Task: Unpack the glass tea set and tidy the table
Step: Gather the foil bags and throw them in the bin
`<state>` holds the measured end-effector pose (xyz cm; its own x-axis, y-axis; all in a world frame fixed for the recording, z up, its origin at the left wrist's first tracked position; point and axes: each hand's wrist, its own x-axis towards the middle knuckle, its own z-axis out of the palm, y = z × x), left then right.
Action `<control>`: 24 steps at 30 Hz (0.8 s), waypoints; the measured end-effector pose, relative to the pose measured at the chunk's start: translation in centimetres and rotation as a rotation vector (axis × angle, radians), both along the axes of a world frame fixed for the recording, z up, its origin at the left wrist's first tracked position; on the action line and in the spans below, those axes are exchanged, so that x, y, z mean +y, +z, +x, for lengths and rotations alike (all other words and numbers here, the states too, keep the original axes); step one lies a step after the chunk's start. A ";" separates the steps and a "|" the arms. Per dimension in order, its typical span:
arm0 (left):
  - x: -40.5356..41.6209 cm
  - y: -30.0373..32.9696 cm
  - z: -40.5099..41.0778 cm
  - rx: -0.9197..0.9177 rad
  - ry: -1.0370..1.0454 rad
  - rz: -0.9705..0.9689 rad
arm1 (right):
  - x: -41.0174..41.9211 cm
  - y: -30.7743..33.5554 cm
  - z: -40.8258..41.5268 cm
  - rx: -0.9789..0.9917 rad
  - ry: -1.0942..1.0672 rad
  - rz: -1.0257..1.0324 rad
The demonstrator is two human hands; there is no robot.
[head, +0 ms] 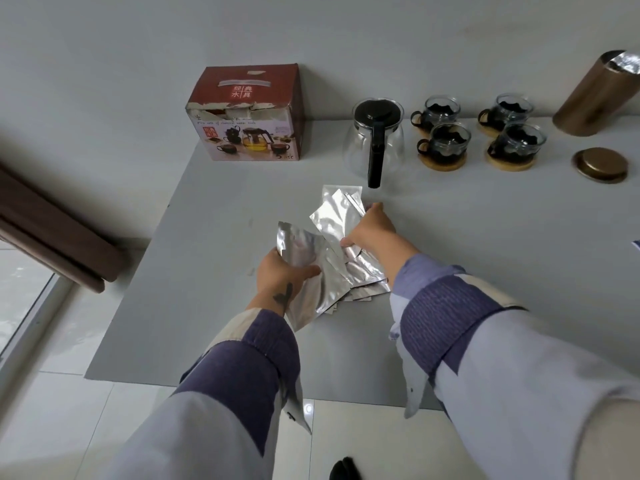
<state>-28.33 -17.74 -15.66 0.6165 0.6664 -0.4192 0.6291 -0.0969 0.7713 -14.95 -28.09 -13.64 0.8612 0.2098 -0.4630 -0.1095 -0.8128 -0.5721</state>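
Grey tabletop [207, 306] against a pale wall, tiled floor below. Nearest, left hand [282, 271] grips a fan of foil sachets [311, 292], long axis running toward the body; right hand [372, 228] pinches more sachets just beside it, up and right, so both hands are on the pile. Beyond: glass teapot [375, 140], four glass cups [479, 133] on coasters, torn red box [247, 114] at left, bronze lid [600, 165] and leaning canister [595, 95] at right. Likely next: gather sachets into the canister.
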 end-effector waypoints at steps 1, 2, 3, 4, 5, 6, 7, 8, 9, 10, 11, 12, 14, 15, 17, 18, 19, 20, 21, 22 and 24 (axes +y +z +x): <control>0.0 0.0 0.0 -0.003 -0.001 0.000 | -0.3 0.3 -0.1 0.024 0.026 -0.061; 0.1 0.0 -0.1 -0.005 0.000 -0.003 | -0.7 0.7 -0.1 0.052 0.049 -0.091; 0.1 0.1 -0.1 -0.005 0.000 -0.009 | -1.2 1.1 -0.3 0.083 0.065 -0.089; 0.1 0.2 -0.1 -0.001 -0.004 -0.012 | -1.8 1.2 -0.4 0.115 0.074 -0.066; 0.1 0.3 -0.2 0.008 -0.015 -0.010 | -2.4 1.2 -0.6 0.142 0.075 -0.038; -0.1 0.5 -0.2 0.015 -0.033 -0.007 | -3.0 1.0 -0.9 0.163 0.070 -0.011; -0.3 0.6 -0.2 0.020 -0.049 -0.013 | -3.7 1.0 -1.2 0.173 0.053 0.016; -0.7 0.8 -0.1 0.019 -0.061 -0.022 | -4.5 1.0 -1.5 0.175 0.026 0.045; -1.2 1.1 0.2 0.013 -0.077 -0.029 | -5.4 1.2 -1.7 0.169 -0.007 0.074; -1.7 1.5 0.5 0.004 -0.105 -0.035 | -6.4 1.3 -1.8 0.161 -0.051 0.108; -2.4 2.0 0.9 -0.008 -0.141 -0.044 | -7.6 1.6 -1.9 0.161 -0.098 0.151; -3.4 2.7 1.4 -0.018 -0.187 -0.059 | -9.3 2.2 -2.0 0.160 -0.143 0.196; -5.1 3.8 2.6 -0.029 -0.250 -0.099 | -12.0 3.1 -2.0 0.165 -0.203 0.260; -6.4 4.5 3.2 -0.031 -0.291 -0.112 | -13.8 3.8 -2.0 0.163 -0.239 0.284; -9.7 5.7 4.6 -0.039 -0.375 -0.125 | -17.8 5.1 -2.2 0.141 -0.317 0.322; -11.6 6.3 5.2 -0.048 -0.414 -0.130 | -19.9 5.7 -2.4 0.124 -0.367 0.343; -13.6 6.8 5.8 -0.059 -0.451 -0.134 | -22.2 6.1 -2.6 0.104 -0.413 0.358; -15.7 7.2 6.4 -0.069 -0.491 -0.131 | -24.4 6.6 -3.0 0.091 -0.462 0.367; -17.8 7.7 6.8 -0.077 -0.533 -0.119 | -26.7 7.1 -3.4 0.078 -0.509 0.379; -20.1 8.1 7.2 -0.080 -0.576 -0.101 | -29.2 7.3 -4.0 0.065 -0.556 0.389; -24.8 9.1 7.5 -0.083 -0.654 -0.093 | -34.1 8.2 -5.5 0.037 -0.636 0.415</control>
